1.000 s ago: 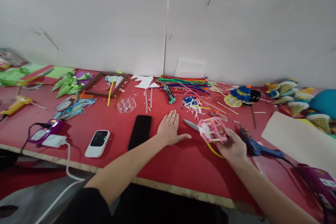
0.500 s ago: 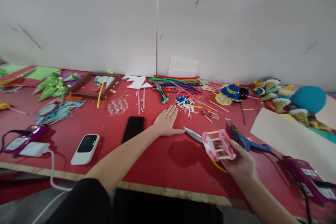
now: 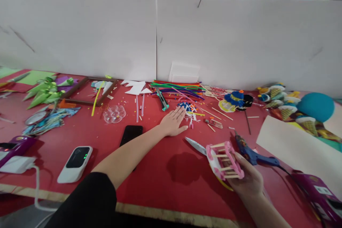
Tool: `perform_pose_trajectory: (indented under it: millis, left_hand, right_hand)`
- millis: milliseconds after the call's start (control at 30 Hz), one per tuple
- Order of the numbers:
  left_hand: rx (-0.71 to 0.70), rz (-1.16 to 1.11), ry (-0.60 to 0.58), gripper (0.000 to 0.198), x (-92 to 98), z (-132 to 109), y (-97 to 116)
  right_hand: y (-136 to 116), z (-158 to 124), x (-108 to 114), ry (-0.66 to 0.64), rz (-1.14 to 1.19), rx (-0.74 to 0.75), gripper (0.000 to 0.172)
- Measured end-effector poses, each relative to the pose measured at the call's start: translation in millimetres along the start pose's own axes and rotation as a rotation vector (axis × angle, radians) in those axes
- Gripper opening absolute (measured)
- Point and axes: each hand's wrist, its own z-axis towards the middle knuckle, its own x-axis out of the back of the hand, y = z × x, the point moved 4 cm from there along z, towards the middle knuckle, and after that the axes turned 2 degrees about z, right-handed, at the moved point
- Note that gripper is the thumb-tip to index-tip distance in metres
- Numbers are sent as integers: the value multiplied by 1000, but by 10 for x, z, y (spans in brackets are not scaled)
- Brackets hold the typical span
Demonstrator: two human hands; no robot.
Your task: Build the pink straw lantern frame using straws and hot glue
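Note:
My left hand (image 3: 173, 122) lies palm down with its fingers stretched out, and the fingertips reach the near edge of a heap of blue, white and pink clippings (image 3: 191, 108). In my right hand (image 3: 248, 180) is a small pink-and-white craft frame (image 3: 224, 160), built of thin wooden sticks between pink fuzzy rims. It is held tilted above the table. Partly hidden behind it lie scissors (image 3: 196, 145), their blades toward the left and a yellow handle showing below. A blue glue gun (image 3: 253, 155) rests just right of the frame.
A black phone (image 3: 131, 133) lies under my left forearm, with a white device (image 3: 75, 164) farther left. Behind the heap are a utility knife (image 3: 162, 99) and coloured pipe cleaners (image 3: 179, 87). White boards (image 3: 240, 39) stand along the back of the red table (image 3: 157, 171).
My left hand has slid forward and right to the clippings, away from the scissors' tip. The right hand still holds the craft frame. The whole view has shifted slightly.

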Motion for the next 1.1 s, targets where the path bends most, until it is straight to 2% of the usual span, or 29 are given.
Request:
perform_pose_trajectory:
  millis: [200,333,400,467,600,700,800,867,1033,1100]
  left_hand:
    - [28,-19,149,75,35,320,-30]
    - [74,-2,320,48,162,393,-36]
    - [68,0,395,31,247,361,-37]
    - [68,-12,452,24,331,298,-53]
    - [118,-84,506,28,462,151,-117]
    - [120,-150,510,39,539,54,-125]
    - [143,-215,507,28,597,-28,-141]
    - [196,-275,512,29,616,-79,-188]
    - [230,-459,509,68,620,-244,-317]
    - [213,-519,534,75,640,-364,-336]
  right_hand:
    - [-10,-2,-64,10,82,31,26]
    - [5,43,-95,10,97,30,27]
    - [9,62,-125,1,93,34,29]
    - [12,71,-158,-9,78,49,32]
    - [32,75,-198,-31,20,134,34]
    - [69,99,-217,-51,-58,203,33]
    - [85,167,-281,-80,-117,266,34]
    - [86,239,-362,-108,-138,273,36]
    - [37,460,-601,-178,-201,272,35]
    - [2,540,-679,-197,-232,278,36]
